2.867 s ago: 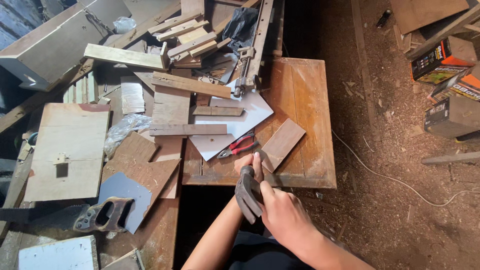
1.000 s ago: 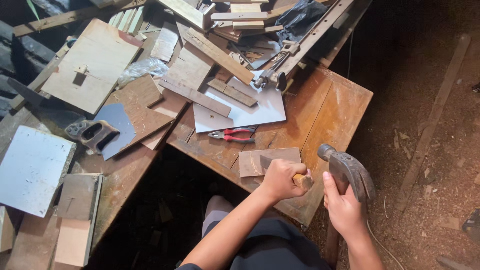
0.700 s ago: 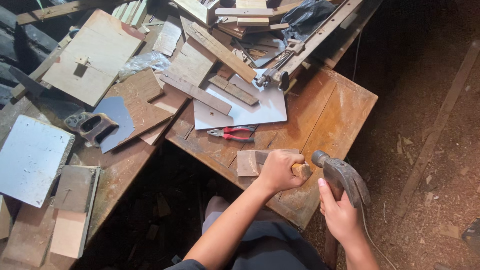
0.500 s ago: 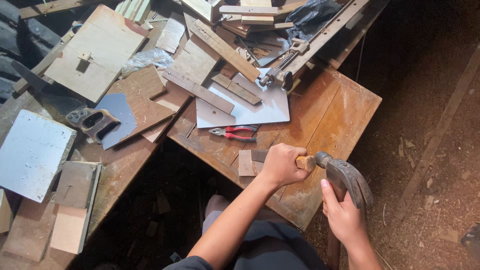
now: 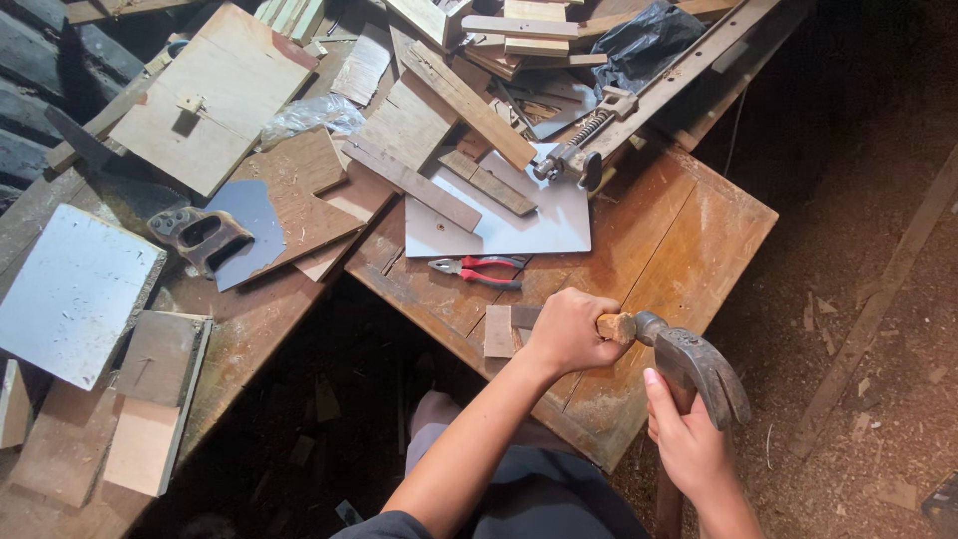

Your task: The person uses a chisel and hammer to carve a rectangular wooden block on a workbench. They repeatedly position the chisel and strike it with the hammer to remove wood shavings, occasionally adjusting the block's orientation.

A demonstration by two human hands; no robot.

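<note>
The hammer (image 5: 694, 364) is now standing with its steel head right against the small wooden piece (image 5: 616, 326) that the left hand (image 5: 567, 329) is pinching at the near edge of the surface (image 5: 699, 230); a second ago the head was hanging a little off to the right, so it has been closing in, and the blow looks to be landing or just landed on that piece. The left hand is staying clamped on the piece, fingers curled over it, with a pale flat block (image 5: 498, 330) lying just beside the wrist. The right hand (image 5: 689, 444) is wrapped shut round the hammer's handle, below the head and off the edge of the surface. I judge the striking to be under way, with the piece still needing to be held steady. Farther out, red-handled pliers (image 5: 479, 269) are lying untouched near a white sheet (image 5: 519, 225), and beyond that a long bar clamp (image 5: 649, 95) is resting across a heap of wood offcuts (image 5: 439, 80). To the left, a saw handle (image 5: 200, 235) is lying on a darker board, well apart from both hands.
</note>
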